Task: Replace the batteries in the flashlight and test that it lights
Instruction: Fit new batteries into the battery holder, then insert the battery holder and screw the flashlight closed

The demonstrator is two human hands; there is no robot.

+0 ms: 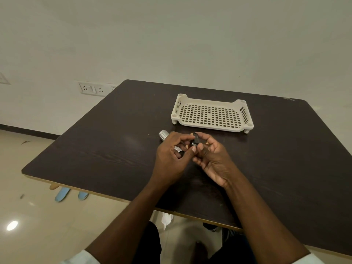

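Two forearms are reaching in from the bottom edge, meeting over the middle of the dark wood-grain desk [106, 141]. Left hand [171, 157] is curling its fingers round the silver flashlight [164, 134], whose head is poking out beyond the knuckles toward the far left while another bit of silver is showing under the palm. Right hand [213, 159] is pinching a small dark battery holder [196, 140] between thumb and fingertips, just beside the left hand's thumb; whether the two parts are touching is hard to tell. Both hands are hovering close together just above the desk. Farther back, a cream perforated tray [212, 128] is standing on short legs, near the hands but apart from them. Beyond the desk's left edge, a wall socket plate [93, 89] is showing.
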